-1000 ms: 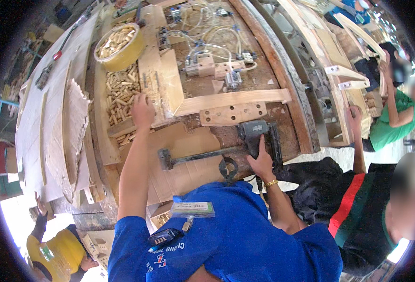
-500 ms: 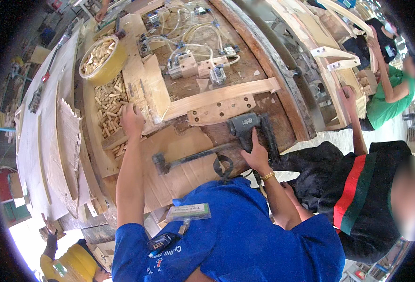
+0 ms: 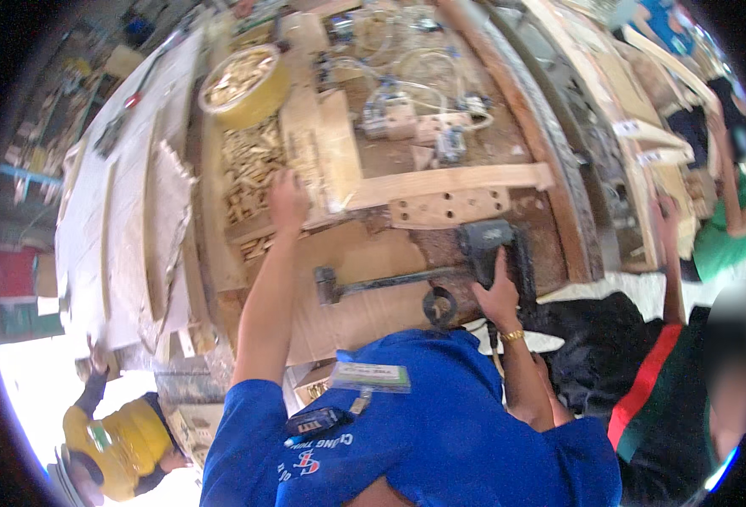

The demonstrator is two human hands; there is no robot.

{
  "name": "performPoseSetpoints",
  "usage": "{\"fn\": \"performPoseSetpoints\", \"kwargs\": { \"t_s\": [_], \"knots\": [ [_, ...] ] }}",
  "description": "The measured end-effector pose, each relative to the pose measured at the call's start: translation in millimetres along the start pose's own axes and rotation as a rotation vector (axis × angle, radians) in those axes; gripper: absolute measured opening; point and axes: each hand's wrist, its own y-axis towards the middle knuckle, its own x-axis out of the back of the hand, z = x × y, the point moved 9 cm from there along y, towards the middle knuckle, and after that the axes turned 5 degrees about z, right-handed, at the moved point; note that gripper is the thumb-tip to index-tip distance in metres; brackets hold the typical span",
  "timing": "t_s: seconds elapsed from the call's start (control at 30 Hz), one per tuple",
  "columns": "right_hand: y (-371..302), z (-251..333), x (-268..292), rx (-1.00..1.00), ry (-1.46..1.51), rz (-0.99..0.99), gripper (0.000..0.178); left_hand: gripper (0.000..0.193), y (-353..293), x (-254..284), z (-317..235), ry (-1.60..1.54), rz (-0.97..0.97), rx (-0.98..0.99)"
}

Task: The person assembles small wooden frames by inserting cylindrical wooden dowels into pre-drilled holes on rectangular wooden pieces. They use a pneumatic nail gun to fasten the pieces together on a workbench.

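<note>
My left hand (image 3: 288, 201) reaches to the near right side of a tray of short wooden dowels (image 3: 253, 165). Its fingers are bent together, blurred, with the tips hidden, so I cannot make out what they hold. My right hand (image 3: 500, 297) is closed on the handle of a black nail gun (image 3: 486, 242) lying on the bench, index finger stretched along it. Beyond the tool are a drilled wooden plate (image 3: 449, 208) and a long pale wooden strip (image 3: 461, 179). A hammer (image 3: 390, 282) lies between my hands on flattened cardboard (image 3: 364, 317).
A yellow tub (image 3: 259, 106) of dowels stands behind the tray. Clamps with clear air hoses (image 3: 415, 110) cover the bench's far part. Large pale boards (image 3: 123, 228) lie to the left. A co-worker in black (image 3: 685, 380) is close on my right; another wears yellow (image 3: 128, 444) at lower left.
The whole view has shifted, so the bench appears farther right. Relative to the dowels and the nail gun, my hands have barely moved.
</note>
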Motion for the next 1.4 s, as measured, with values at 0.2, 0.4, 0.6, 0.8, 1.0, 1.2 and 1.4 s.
{"fn": "performPoseSetpoints", "kwargs": {
  "t_s": [0.2, 0.4, 0.6, 0.8, 1.0, 1.2, 1.4],
  "knots": [
    [-1, -2, -1, 0.058, 0.008, -0.050, 0.101, 0.025, -2, 7, -10, -0.067, 0.012, 0.035],
    [3, -3, -2, 0.014, -0.020, -0.023, 0.101, 0.024, -1, 3, -5, -0.050, 0.047, 0.108],
    [1, -1, 0, 0.004, -0.019, -0.009, 0.101, 0.022, -1, -1, -1, -0.103, 0.077, 0.117],
    [1, -4, -1, -0.011, -0.026, -0.008, 0.099, 0.023, -1, 2, -7, -0.119, 0.051, 0.136],
    [2, -5, -4, 0.018, -0.006, -0.015, 0.100, 0.025, -4, -2, 3, -0.129, 0.074, 0.155],
    [0, -8, -3, 0.039, -0.026, -0.035, 0.100, 0.024, -4, -1, -4, -0.065, 0.033, 0.113],
    [6, -9, -4, 0.046, -0.009, -0.044, 0.101, 0.022, 2, -3, -1, -0.089, 0.040, 0.090]
  ]
}}
